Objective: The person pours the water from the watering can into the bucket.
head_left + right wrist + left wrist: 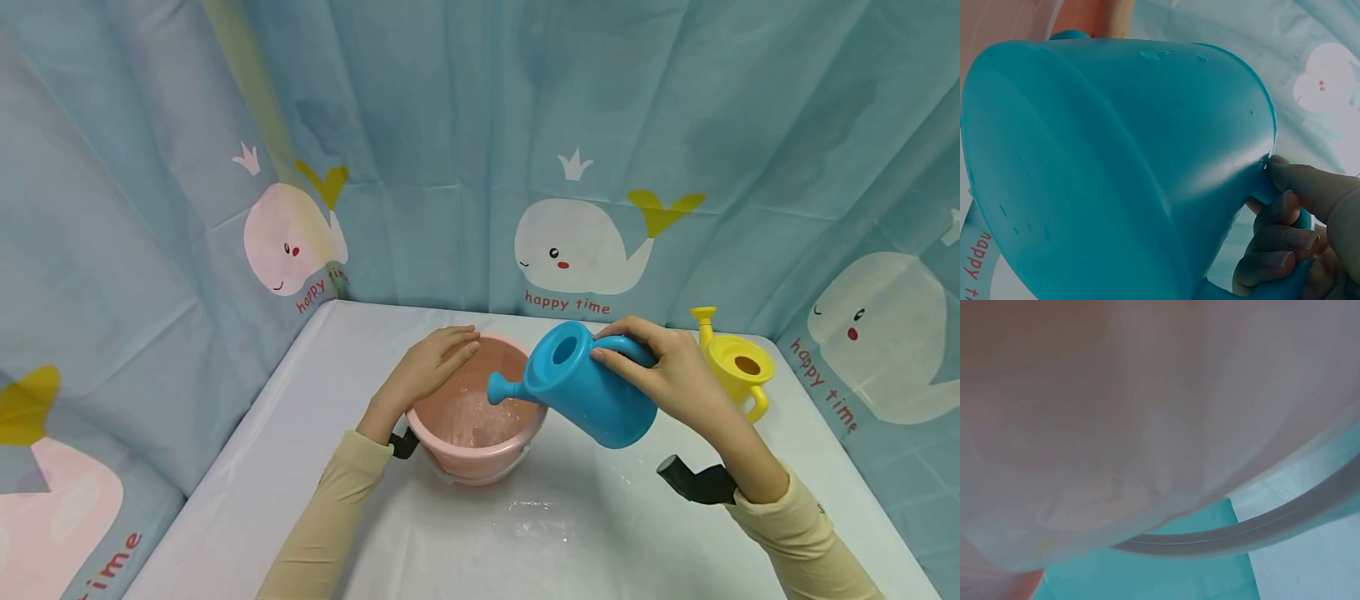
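A light blue watering can (588,392) is tilted to the left, its spout over the inside of a pink bucket (476,454). My right hand (667,367) grips the can's handle, with fingers curled round it and the thumb by the can's upper edge. Water drops cling to the can's wall in the right wrist view. On the bucket's left rim my left hand (431,367) holds on, thumb on the inner side and fingers along the rim. The bucket's wall (1147,425) and its pale handle (1260,531) fill the left wrist view, with the fingers hidden there.
A yellow watering can (738,362) stands at the back right, beyond my right hand. Wet spots (536,517) lie on the white tabletop (450,550) before the bucket. Blue curtains (465,167) with whale prints close off the back and both sides.
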The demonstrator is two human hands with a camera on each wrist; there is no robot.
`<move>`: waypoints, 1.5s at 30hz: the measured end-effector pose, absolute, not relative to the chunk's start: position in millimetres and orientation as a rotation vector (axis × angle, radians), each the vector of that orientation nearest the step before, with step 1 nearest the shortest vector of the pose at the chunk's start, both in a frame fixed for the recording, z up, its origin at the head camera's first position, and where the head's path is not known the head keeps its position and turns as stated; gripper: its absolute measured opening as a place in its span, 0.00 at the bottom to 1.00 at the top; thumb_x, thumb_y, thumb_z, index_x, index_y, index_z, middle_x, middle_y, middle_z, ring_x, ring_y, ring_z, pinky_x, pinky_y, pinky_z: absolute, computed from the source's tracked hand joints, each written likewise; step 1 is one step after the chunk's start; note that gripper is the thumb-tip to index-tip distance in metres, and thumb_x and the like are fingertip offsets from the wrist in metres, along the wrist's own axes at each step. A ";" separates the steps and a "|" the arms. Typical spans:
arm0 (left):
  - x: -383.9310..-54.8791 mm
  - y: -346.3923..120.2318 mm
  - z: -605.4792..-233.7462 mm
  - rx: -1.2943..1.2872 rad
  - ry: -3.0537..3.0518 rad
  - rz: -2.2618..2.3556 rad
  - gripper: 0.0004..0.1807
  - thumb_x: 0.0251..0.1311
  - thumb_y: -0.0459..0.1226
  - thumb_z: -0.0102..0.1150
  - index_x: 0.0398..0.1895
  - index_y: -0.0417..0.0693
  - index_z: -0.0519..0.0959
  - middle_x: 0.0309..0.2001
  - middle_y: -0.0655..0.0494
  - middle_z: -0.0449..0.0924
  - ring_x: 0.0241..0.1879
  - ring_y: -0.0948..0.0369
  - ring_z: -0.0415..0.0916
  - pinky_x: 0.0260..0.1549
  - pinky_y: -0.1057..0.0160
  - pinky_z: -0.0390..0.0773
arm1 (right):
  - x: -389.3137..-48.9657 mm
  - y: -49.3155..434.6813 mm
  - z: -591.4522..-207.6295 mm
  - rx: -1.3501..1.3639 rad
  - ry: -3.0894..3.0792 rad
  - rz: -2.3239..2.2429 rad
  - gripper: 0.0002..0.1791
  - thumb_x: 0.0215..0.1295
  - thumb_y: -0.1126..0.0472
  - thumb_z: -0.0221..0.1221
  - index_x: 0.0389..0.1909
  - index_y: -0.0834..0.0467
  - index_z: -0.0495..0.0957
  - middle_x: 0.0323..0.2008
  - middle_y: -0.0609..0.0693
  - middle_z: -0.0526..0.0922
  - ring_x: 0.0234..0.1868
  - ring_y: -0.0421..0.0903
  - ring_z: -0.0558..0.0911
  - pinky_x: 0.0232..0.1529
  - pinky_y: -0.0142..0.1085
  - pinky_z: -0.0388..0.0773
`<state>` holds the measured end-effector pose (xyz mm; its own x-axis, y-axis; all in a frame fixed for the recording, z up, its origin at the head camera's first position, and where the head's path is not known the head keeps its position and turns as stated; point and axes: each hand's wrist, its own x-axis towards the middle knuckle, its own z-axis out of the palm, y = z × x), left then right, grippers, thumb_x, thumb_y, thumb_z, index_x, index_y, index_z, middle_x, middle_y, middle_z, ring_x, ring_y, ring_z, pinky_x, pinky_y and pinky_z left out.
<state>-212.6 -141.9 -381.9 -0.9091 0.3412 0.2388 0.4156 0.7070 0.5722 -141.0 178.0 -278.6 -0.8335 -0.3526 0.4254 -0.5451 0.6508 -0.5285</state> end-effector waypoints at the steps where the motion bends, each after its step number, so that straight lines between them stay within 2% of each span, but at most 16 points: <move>1: -212.4 -141.8 -381.8 -0.624 -2.794 -0.979 0.31 0.65 0.61 0.38 0.61 0.55 0.72 0.65 0.61 0.66 0.67 0.58 0.58 0.64 0.50 0.60 | -141.0 178.1 -278.5 0.722 -2.586 0.965 0.13 0.61 0.53 0.61 0.42 0.54 0.78 0.40 0.54 0.83 0.42 0.55 0.82 0.42 0.56 0.78; 22: -213.8 -142.0 -383.4 -0.621 -2.804 -0.957 0.30 0.65 0.62 0.37 0.61 0.59 0.71 0.65 0.62 0.65 0.67 0.58 0.58 0.65 0.51 0.60 | -141.5 180.0 -279.9 0.699 -2.595 0.972 0.13 0.61 0.52 0.61 0.43 0.54 0.78 0.41 0.54 0.83 0.42 0.56 0.82 0.41 0.57 0.78; 45: -212.7 -142.0 -382.4 -0.611 -2.815 -0.955 0.31 0.64 0.63 0.36 0.62 0.59 0.71 0.65 0.62 0.65 0.67 0.58 0.58 0.64 0.51 0.60 | -141.3 180.4 -279.1 0.701 -2.601 0.990 0.13 0.60 0.52 0.61 0.43 0.54 0.78 0.41 0.53 0.83 0.42 0.55 0.82 0.42 0.56 0.78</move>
